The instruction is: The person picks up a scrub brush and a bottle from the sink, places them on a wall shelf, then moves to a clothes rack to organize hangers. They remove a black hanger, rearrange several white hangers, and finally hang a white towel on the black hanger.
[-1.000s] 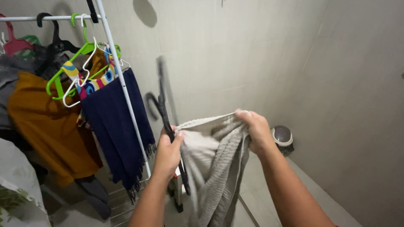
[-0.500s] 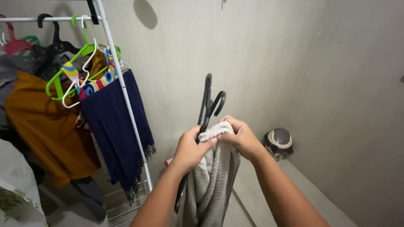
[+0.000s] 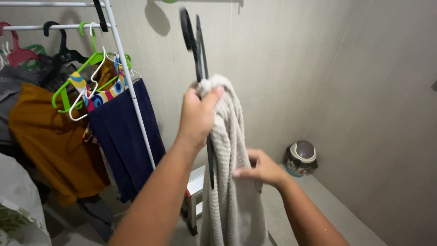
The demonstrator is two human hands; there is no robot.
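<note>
**Knitted garment held up on a black hanger beside a clothes rack**

A black hanger (image 3: 200, 68) and the top fold of a beige knitted garment (image 3: 230, 173) are clenched together in the left hand (image 3: 196, 119), which is raised near the middle of the view. The hanger's hook is pointed up toward 12 o'clock, blurred, and one of its arms is seen running down behind the wrist toward 6 o'clock. The garment is draped over the hanger at the fist and is left hanging straight down, so that its weight appears to be borne by the left hand alone.

Lower down, at about 5 o'clock from the fist, the cloth is pinched at its edge by the right hand (image 3: 261, 168), fingers closed on the knit; the grip seems meant to steady or smooth the hanging length.

At 9 o'clock from the hands a white clothes rack (image 3: 132, 91) is stood against the tiled wall. On its rail are hung a green hanger (image 3: 73, 82), a navy cloth (image 3: 125, 141) and a mustard garment (image 3: 50, 136), with a pink hanger (image 3: 16, 52) further out at 10 o'clock. At 3 to 4 o'clock, on the floor in the corner, a small lidded bin (image 3: 301, 158) is set. Part of a step stool (image 3: 195, 196) is seen below, between the arms.
</note>
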